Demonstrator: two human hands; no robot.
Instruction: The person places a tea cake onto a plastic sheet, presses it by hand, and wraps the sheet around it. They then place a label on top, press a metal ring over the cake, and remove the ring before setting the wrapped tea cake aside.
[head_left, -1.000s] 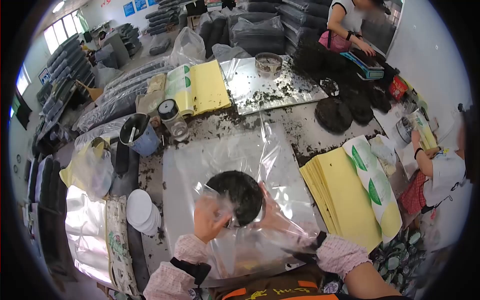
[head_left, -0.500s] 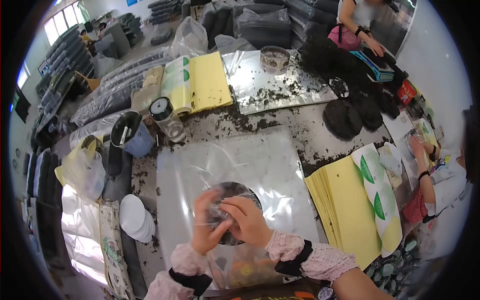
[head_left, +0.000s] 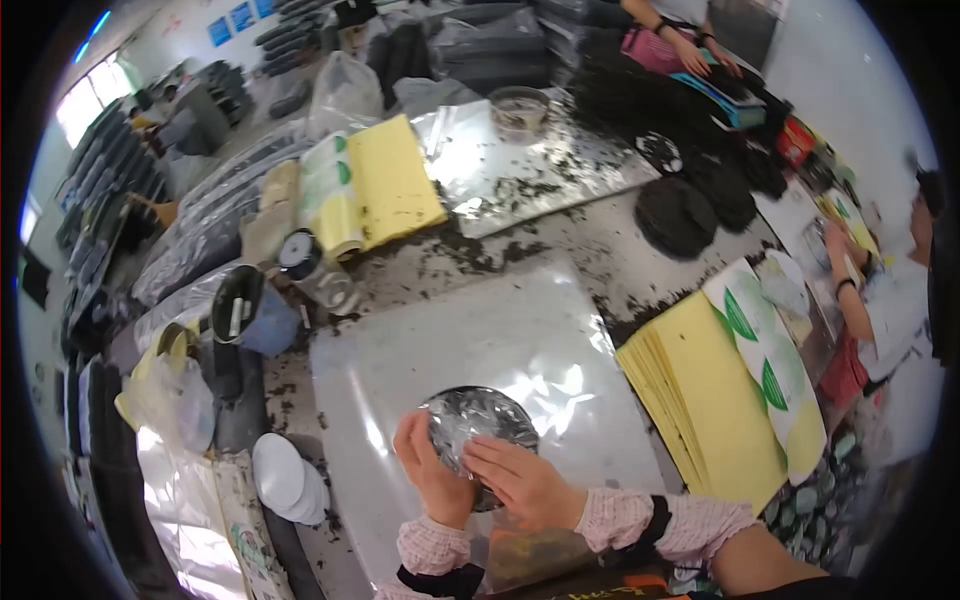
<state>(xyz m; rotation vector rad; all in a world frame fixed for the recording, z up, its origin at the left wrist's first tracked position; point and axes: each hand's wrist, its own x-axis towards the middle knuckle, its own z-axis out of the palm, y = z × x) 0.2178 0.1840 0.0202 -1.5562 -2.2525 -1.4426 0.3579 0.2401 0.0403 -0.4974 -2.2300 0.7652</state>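
A round dark cake in crinkled clear plastic film (head_left: 487, 412) rests above a shiny sheet (head_left: 385, 365) directly in front of me. My left hand (head_left: 438, 482) curls around its left side, thumb hidden behind the near edge. My right hand (head_left: 532, 487) has its fingers together, pressing on the film at the near side of the cake. Both hands are closed on the wrapped cake. The cake's near underside is covered by my hands. Left of the sheet lies a stack of white paper discs (head_left: 283, 475).
Yellow sheets (head_left: 705, 390) and printed green-white labels (head_left: 765, 370) lie on the right. Farther off are a glass jar (head_left: 335, 290), a blue cup (head_left: 268, 320), dark round cakes (head_left: 675, 217) and a metal tray (head_left: 560, 165) with dark crumbs. Co-workers' hands (head_left: 690, 55) work by a scale (head_left: 735, 108).
My left hand has gone from a blurred position over the film to the cake's left side. My right hand has moved slightly right and down. The view has shifted and tilted.
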